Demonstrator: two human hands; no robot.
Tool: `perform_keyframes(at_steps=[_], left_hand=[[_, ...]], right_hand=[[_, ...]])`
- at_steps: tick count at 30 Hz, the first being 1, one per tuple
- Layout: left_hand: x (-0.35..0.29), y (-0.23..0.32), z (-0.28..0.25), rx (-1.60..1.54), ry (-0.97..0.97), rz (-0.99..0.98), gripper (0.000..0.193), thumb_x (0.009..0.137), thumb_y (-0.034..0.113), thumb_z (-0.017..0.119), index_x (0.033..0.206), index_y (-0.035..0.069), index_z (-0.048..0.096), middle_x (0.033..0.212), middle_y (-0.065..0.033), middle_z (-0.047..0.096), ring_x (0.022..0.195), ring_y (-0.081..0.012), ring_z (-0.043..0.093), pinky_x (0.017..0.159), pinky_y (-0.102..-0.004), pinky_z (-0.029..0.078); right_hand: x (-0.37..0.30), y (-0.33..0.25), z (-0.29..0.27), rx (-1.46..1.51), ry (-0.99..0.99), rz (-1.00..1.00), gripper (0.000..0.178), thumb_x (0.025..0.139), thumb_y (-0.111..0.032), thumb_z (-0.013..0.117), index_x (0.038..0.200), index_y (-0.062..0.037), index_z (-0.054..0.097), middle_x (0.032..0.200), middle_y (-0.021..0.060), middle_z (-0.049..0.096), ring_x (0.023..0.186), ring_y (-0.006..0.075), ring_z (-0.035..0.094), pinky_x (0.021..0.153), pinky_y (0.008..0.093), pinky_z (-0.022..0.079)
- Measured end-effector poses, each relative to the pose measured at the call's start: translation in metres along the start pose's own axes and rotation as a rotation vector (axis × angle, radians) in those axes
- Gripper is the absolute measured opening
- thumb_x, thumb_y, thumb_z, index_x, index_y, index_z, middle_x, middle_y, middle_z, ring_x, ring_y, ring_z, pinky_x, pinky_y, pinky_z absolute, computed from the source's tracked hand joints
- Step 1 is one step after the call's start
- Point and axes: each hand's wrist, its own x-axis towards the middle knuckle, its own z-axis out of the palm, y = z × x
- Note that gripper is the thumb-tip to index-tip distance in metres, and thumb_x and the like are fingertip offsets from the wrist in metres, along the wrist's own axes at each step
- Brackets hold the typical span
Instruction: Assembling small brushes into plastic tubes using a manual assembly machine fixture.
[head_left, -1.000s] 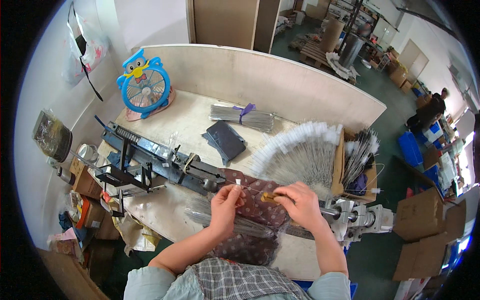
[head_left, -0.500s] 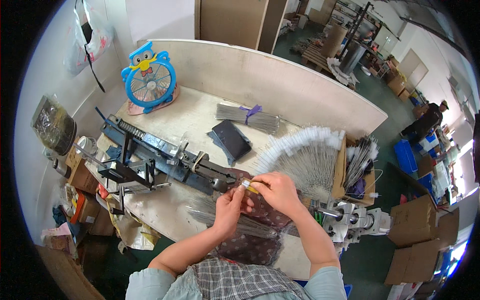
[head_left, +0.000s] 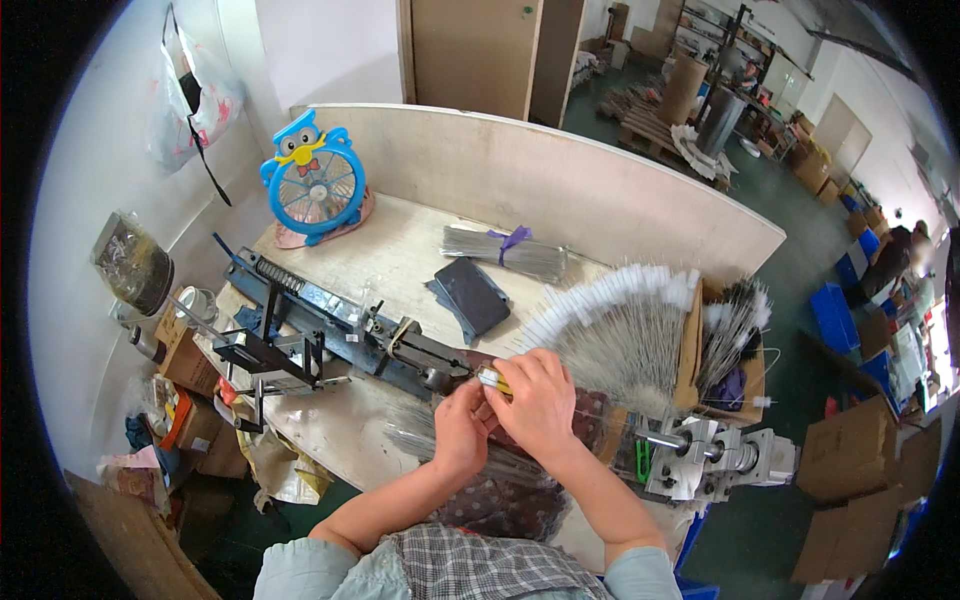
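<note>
My right hand (head_left: 540,402) is closed, its thumb and fingers pinching a small white-and-yellow piece (head_left: 491,378); its exact kind cannot be made out. My left hand (head_left: 462,430) is curled against it from the left, its fingertips partly hidden behind the right hand. What the left fingers grip, if anything, is too small to tell. Both hands are at the near right end of a long black metal bench fixture (head_left: 400,345) with a spring and clamps. Beneath them lies a dark dotted cloth (head_left: 500,500) with a bundle of thin wire rods (head_left: 410,430).
White-tipped wire rods (head_left: 630,340) fan out at right, beside a cardboard box (head_left: 690,350) of more rods. A metal machine head (head_left: 715,460) stands near right. Farther back are a dark phone (head_left: 472,297), a tied rod bundle (head_left: 500,252) and a blue fan (head_left: 315,190). Another person stands far right.
My right hand has turned and closed in over the small piece, toward the left hand. The whole view has shifted slightly, with the bench appearing lower and farther right.
</note>
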Motion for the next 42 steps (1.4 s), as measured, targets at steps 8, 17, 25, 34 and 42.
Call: perform_keyframes(at_steps=[8,17,25,34,42], left_hand=[[0.007,-0.006,-0.003,-0.031,-0.058,0.070,0.012,0.092,0.015,0.052,0.087,0.004,0.055,0.078,-0.0020,0.056,0.068,-0.0100,0.054,0.063,-0.0269,0.045],[0.005,-0.005,-0.004,0.002,-0.051,0.052,0.010,0.088,0.007,0.056,0.095,0.001,0.055,0.089,-0.0052,0.061,0.080,-0.0124,0.060,0.074,-0.0271,0.049],[0.006,-0.008,-0.010,-0.074,-0.083,0.020,0.013,0.090,0.008,0.052,0.099,0.000,0.057,0.095,-0.0055,0.061,0.083,-0.0118,0.060,0.076,-0.0276,0.050],[0.009,-0.008,-0.011,-0.070,-0.072,0.024,0.008,0.088,0.008,0.056,0.093,0.003,0.055,0.092,-0.0059,0.061,0.083,-0.0145,0.061,0.077,-0.0307,0.049],[0.007,-0.008,-0.010,-0.066,-0.033,0.024,0.008,0.088,0.008,0.056,0.092,0.001,0.057,0.089,-0.0058,0.061,0.081,-0.0124,0.060,0.075,-0.0272,0.049]], right_hand=[[-0.004,0.009,-0.009,0.011,0.051,-0.098,0.022,0.067,-0.018,0.074,0.089,-0.0151,0.071,0.087,-0.0014,0.060,0.094,0.0212,0.054,0.078,0.0358,0.044],[-0.009,0.013,-0.026,0.019,-0.016,-0.087,0.024,0.067,-0.018,0.075,0.090,-0.0127,0.071,0.092,0.0010,0.062,0.095,0.0237,0.055,0.079,0.0373,0.045],[-0.008,0.009,-0.016,0.038,-0.064,-0.116,0.027,0.071,-0.015,0.071,0.098,-0.0129,0.069,0.096,0.0019,0.061,0.097,0.0227,0.055,0.079,0.0377,0.046],[-0.012,0.009,-0.022,0.044,0.010,-0.064,0.026,0.066,-0.012,0.075,0.091,-0.0078,0.070,0.094,0.0048,0.063,0.093,0.0245,0.057,0.078,0.0352,0.047],[-0.009,0.001,-0.017,0.079,0.031,-0.047,0.029,0.065,-0.013,0.075,0.093,-0.0083,0.069,0.095,0.0029,0.063,0.093,0.0229,0.057,0.078,0.0356,0.047]])
